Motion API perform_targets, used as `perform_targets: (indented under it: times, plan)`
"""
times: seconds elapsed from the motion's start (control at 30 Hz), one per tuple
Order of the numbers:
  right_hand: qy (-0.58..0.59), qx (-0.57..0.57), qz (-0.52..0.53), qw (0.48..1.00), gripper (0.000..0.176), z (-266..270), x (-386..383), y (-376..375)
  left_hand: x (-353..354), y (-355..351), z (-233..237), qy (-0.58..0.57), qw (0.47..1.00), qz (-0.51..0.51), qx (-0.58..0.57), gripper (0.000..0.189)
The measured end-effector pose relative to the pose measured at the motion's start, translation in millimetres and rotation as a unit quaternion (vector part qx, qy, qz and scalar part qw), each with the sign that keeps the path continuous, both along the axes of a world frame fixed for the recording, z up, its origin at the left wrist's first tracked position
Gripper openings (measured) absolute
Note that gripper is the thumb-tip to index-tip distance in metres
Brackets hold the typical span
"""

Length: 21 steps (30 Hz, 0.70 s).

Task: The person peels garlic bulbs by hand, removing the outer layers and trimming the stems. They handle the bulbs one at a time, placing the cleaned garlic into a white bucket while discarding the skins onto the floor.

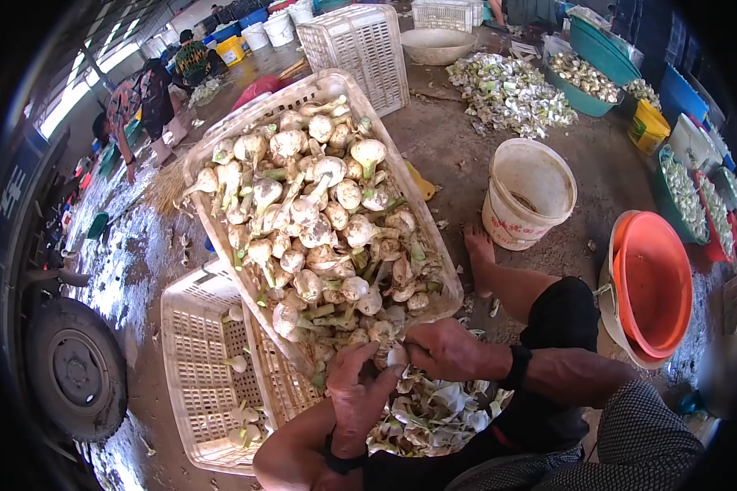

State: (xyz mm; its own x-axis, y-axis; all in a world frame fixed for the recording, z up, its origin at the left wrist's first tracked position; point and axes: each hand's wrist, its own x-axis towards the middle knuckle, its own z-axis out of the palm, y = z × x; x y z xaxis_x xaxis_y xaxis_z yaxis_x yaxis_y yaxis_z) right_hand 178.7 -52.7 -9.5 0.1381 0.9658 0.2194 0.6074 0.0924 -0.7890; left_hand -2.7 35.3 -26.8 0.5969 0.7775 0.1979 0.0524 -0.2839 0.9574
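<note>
A white plastic crate (418,214) tilts toward me, heaped with several garlic bulbs (319,221) that still have green stems. At its near lip my left hand (356,397) and my right hand (444,350) meet around one garlic bulb (395,358). The right hand grips the bulb from the right; the left hand's fingers curl up against it from below. A pile of cut stems and husks (430,409) lies just under both hands, between my knees.
A second white crate (201,360), nearly empty, lies at the left. A white bucket (528,192) and stacked orange basins (651,282) stand to the right. Trimmings (508,94), teal tubs and more crates sit farther back. A person (139,102) bends over at the far left, by a vehicle tyre (74,368).
</note>
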Motion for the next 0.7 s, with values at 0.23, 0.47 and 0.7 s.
perform_targets:
  times: [0.23,0.47,0.7]
  plan:
    - [0.104,-0.05,-0.002,0.993,0.015,9,5,-1,-10,7,0,-0.039,0.979,-0.057,-0.193,0.042]
    - [-0.138,-0.155,0.112,0.972,0.022,-36,-1,-17,-11,7,36,-0.201,0.886,-0.104,-0.405,0.045]
    - [-0.092,-0.162,0.219,0.958,0.018,-49,6,-24,-16,13,55,-0.211,0.859,-0.096,-0.457,0.06]
